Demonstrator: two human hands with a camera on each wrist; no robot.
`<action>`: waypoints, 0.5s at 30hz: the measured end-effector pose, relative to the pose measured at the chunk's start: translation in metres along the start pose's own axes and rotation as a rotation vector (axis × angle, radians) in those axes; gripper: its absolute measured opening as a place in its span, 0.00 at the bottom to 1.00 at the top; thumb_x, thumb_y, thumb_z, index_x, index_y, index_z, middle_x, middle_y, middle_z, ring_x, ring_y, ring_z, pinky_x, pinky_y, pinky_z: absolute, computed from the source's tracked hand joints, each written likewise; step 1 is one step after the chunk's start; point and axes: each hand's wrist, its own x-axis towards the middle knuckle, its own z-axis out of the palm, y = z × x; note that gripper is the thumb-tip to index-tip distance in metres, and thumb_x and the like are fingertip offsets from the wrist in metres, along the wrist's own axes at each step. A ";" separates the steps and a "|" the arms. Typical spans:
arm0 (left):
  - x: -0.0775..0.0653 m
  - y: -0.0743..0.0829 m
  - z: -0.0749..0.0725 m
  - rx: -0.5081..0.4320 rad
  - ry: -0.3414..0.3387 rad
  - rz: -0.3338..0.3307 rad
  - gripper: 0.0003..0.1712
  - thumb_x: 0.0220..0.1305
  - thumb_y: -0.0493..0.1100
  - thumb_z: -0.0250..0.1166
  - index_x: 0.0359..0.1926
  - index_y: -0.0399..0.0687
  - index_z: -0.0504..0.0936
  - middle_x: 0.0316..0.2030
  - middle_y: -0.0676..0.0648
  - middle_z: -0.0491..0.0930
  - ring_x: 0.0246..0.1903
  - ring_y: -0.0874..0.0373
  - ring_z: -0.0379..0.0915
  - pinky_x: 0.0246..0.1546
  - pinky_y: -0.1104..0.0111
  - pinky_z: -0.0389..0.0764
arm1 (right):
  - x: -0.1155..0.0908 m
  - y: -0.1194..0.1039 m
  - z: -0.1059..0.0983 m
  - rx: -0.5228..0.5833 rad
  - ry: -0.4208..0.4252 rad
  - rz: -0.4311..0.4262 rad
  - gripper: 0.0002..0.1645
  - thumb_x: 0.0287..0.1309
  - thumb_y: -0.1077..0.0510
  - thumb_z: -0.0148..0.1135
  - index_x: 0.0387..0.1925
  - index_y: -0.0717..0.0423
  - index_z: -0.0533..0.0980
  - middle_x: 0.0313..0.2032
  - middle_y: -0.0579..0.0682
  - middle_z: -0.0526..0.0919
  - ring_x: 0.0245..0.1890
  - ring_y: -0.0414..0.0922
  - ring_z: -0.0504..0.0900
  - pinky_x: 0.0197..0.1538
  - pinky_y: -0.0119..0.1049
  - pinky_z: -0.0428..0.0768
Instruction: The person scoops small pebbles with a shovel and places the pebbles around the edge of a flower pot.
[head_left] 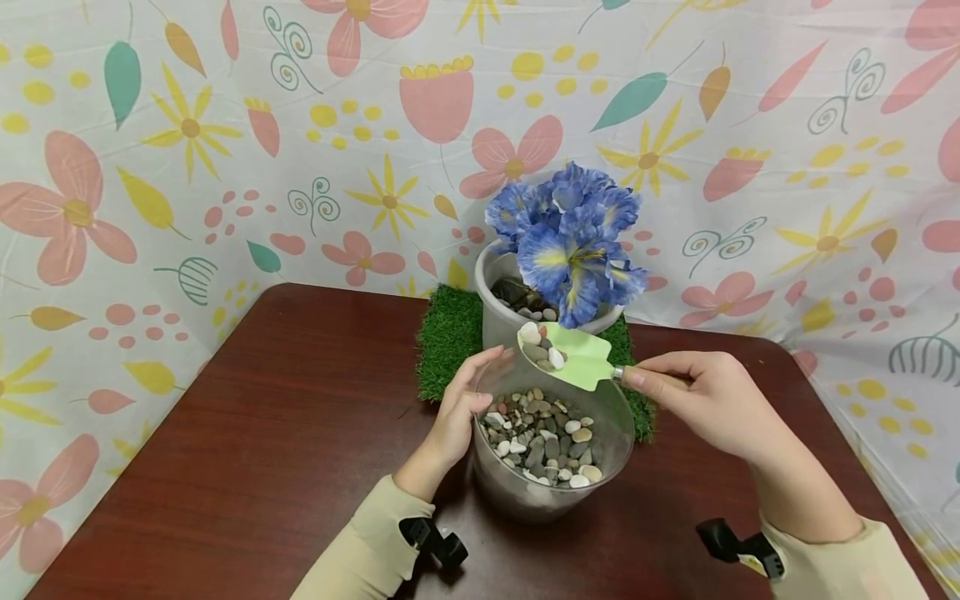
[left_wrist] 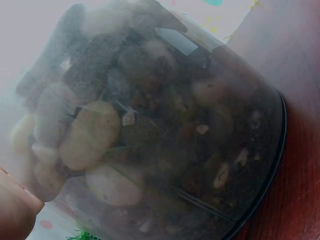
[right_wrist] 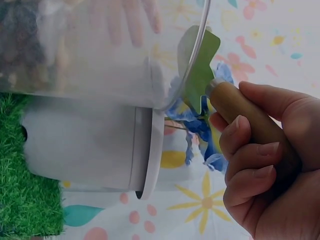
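Note:
My right hand (head_left: pixel 701 392) grips the wooden handle (right_wrist: pixel 250 120) of a small light-green trowel (head_left: pixel 581 354). Several pebbles (head_left: pixel 542 346) lie on its blade, above the far rim of a clear plastic tub (head_left: pixel 540 500). Grey, white and tan pebbles (head_left: pixel 551 442) fill the lower part of this tub. Against its left side rests my left hand (head_left: pixel 450 417), with extended fingers (right_wrist: pixel 132 22) seen through the wall in the right wrist view. Just behind stands a white flowerpot (head_left: pixel 495 321) holding stones and blue artificial flowers (head_left: pixel 573 250); the tub and blade partly hide it.
A square of artificial grass (head_left: pixel 450 342) lies under the flowerpot on a dark reddish-brown table (head_left: pixel 300 417). Behind the table hangs a white cloth (head_left: pixel 247 183) printed with flowers and leaves.

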 end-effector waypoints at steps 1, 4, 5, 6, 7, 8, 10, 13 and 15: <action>0.000 0.000 0.000 0.000 0.000 0.000 0.36 0.55 0.40 0.42 0.65 0.25 0.55 0.63 0.23 0.60 0.62 0.28 0.59 0.63 0.41 0.60 | 0.000 0.000 -0.001 -0.005 0.001 0.005 0.08 0.57 0.52 0.63 0.36 0.46 0.85 0.22 0.39 0.83 0.20 0.34 0.73 0.25 0.27 0.70; 0.000 0.000 0.000 -0.004 -0.001 0.001 0.37 0.55 0.39 0.42 0.65 0.24 0.54 0.62 0.23 0.60 0.62 0.28 0.58 0.63 0.40 0.59 | 0.001 0.001 -0.003 -0.022 0.007 0.019 0.08 0.57 0.50 0.63 0.35 0.45 0.85 0.22 0.39 0.83 0.20 0.34 0.74 0.25 0.27 0.72; 0.000 0.001 0.000 -0.003 -0.001 0.000 0.36 0.55 0.39 0.42 0.65 0.24 0.54 0.62 0.23 0.60 0.62 0.28 0.58 0.63 0.40 0.59 | 0.001 0.001 -0.003 -0.022 0.009 0.021 0.08 0.57 0.50 0.63 0.35 0.46 0.85 0.22 0.39 0.83 0.20 0.34 0.75 0.25 0.27 0.72; 0.000 0.001 0.000 0.000 0.000 -0.002 0.36 0.55 0.39 0.42 0.65 0.24 0.55 0.62 0.23 0.60 0.62 0.28 0.58 0.63 0.40 0.59 | 0.001 0.001 -0.004 -0.021 0.010 0.024 0.08 0.57 0.50 0.63 0.35 0.46 0.85 0.23 0.39 0.84 0.21 0.33 0.75 0.25 0.27 0.72; 0.000 0.001 0.000 0.001 0.000 -0.004 0.36 0.55 0.39 0.42 0.65 0.24 0.55 0.62 0.23 0.60 0.62 0.28 0.58 0.63 0.40 0.59 | 0.001 0.002 -0.004 -0.023 0.011 0.027 0.08 0.57 0.50 0.63 0.35 0.46 0.85 0.23 0.39 0.84 0.21 0.33 0.76 0.25 0.27 0.72; 0.000 0.001 0.000 0.003 0.001 -0.006 0.36 0.55 0.39 0.42 0.65 0.24 0.55 0.62 0.23 0.60 0.62 0.28 0.58 0.63 0.40 0.59 | 0.001 0.002 -0.005 -0.027 0.013 0.029 0.09 0.57 0.50 0.62 0.35 0.45 0.85 0.24 0.39 0.85 0.22 0.33 0.76 0.26 0.27 0.73; 0.000 0.001 0.000 0.008 0.000 -0.009 0.36 0.55 0.39 0.42 0.65 0.25 0.55 0.62 0.23 0.60 0.62 0.29 0.58 0.63 0.41 0.60 | 0.001 0.002 -0.006 -0.029 0.013 0.033 0.09 0.58 0.50 0.62 0.36 0.45 0.85 0.25 0.39 0.85 0.23 0.33 0.76 0.26 0.27 0.72; 0.000 0.001 0.000 0.013 0.001 -0.010 0.36 0.55 0.39 0.42 0.65 0.25 0.55 0.63 0.23 0.60 0.62 0.29 0.59 0.63 0.42 0.61 | 0.002 0.004 -0.008 -0.045 0.014 0.043 0.10 0.58 0.49 0.62 0.36 0.44 0.85 0.25 0.38 0.85 0.22 0.33 0.75 0.25 0.27 0.71; 0.000 0.001 0.001 0.015 0.001 -0.011 0.36 0.55 0.38 0.42 0.65 0.25 0.55 0.63 0.23 0.60 0.63 0.29 0.59 0.63 0.43 0.61 | 0.002 0.006 -0.009 -0.054 0.017 0.046 0.10 0.58 0.48 0.62 0.36 0.44 0.85 0.24 0.38 0.84 0.21 0.33 0.74 0.24 0.28 0.71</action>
